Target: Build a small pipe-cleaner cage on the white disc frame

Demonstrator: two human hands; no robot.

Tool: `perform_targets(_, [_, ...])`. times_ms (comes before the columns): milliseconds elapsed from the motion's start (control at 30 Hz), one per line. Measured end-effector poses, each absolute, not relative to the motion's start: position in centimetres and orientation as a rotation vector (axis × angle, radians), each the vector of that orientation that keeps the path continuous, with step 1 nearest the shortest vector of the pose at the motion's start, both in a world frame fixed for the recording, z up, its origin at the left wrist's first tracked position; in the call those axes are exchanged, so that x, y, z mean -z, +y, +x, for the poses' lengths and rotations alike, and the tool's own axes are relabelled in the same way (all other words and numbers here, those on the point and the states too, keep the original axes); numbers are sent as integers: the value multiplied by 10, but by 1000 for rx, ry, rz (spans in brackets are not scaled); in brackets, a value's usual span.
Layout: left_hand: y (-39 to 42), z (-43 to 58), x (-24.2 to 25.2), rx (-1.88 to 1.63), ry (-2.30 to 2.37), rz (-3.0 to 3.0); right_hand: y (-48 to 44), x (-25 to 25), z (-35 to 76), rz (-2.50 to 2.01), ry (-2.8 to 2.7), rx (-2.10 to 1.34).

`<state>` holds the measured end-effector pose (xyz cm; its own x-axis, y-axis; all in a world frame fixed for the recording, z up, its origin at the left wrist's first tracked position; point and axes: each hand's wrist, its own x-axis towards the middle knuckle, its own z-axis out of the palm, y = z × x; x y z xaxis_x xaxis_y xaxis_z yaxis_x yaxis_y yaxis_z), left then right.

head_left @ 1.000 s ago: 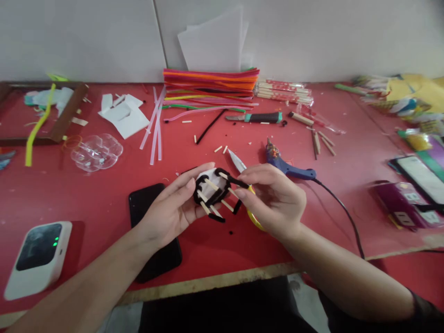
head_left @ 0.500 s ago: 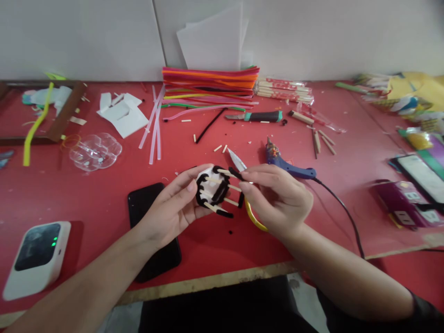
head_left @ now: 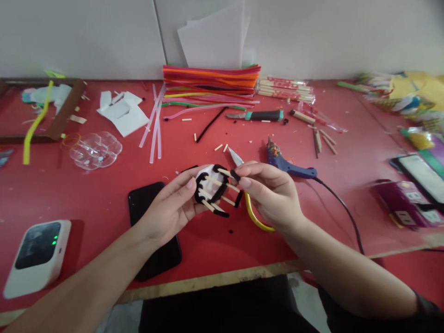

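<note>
Craft wkshp, w/ glue gun (head_left: 287, 165)

You have dim, soft light, with a faint shadow along the right side of the white device (head_left: 39, 252). A dull sheen pales the right part of your red tabletop (head_left: 364, 148), glints dot the clear plastic palette (head_left: 97, 151), your black-and-white craft piece (head_left: 211, 183) looks slightly soft, and wide-angle distortion stretches the edges.

Hemmed in on the right by the scissors (head_left: 256, 217) beneath the right hand (head_left: 272, 196), then by the glue gun (head_left: 291, 169) and its cord (head_left: 348, 211); passable, though, leftward between clear tray (head_left: 99, 151) and black phone (head_left: 143, 200)!
</note>
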<state>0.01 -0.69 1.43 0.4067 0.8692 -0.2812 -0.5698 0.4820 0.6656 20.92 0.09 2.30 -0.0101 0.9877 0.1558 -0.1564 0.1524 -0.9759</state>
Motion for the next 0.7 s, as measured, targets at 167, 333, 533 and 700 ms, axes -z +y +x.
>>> perform_targets(167, [-6,0,-15,-947,682,499,2,-22,211,-919,-1203,-1151])
perform_targets(333, [-6,-1,-15,-939,714,492,2,-24,212,-964,-1251,-1100])
perform_targets(533, [-5,-1,-16,-930,712,506,2,-23,213,-1011,-1329,-1043])
perform_targets(700, [-1,-3,-22,-934,638,492,9,-21,224,-1057,-1338,-983])
